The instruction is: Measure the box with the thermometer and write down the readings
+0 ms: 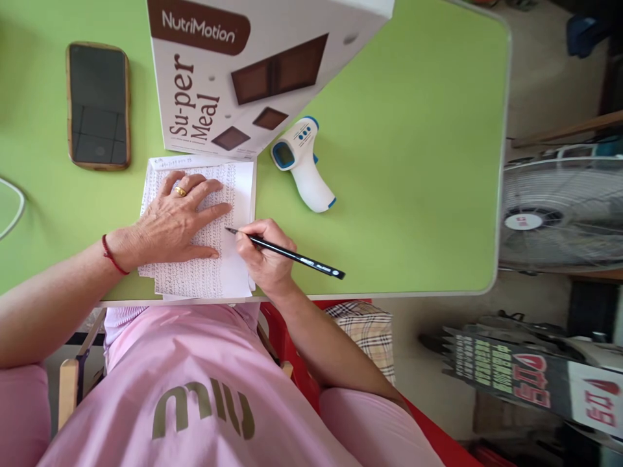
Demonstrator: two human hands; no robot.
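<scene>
Several sheets of paper (239, 259) lie stacked at the table's near edge, the top one covered with dense rows of small handwriting. My left hand (178, 217) rests flat on them, fingers spread, with a gold ring on one finger and a red cord at the wrist. Pinched in my right hand (267, 253) is a black pen (302, 259), its tip at the paper close to the edge of the writing. The side of my right hand rests at the sheets' right edge. Just beyond the papers stands a white box (272, 39) printed "NutriMotion Su-per Meal".
A white and blue infrared thermometer (309, 168) lies right of the papers. At the left are a phone (98, 107) in a brown-edged case and a white cable (19, 207). Beyond the green table's (413, 162) right edge stands a fan (559, 214).
</scene>
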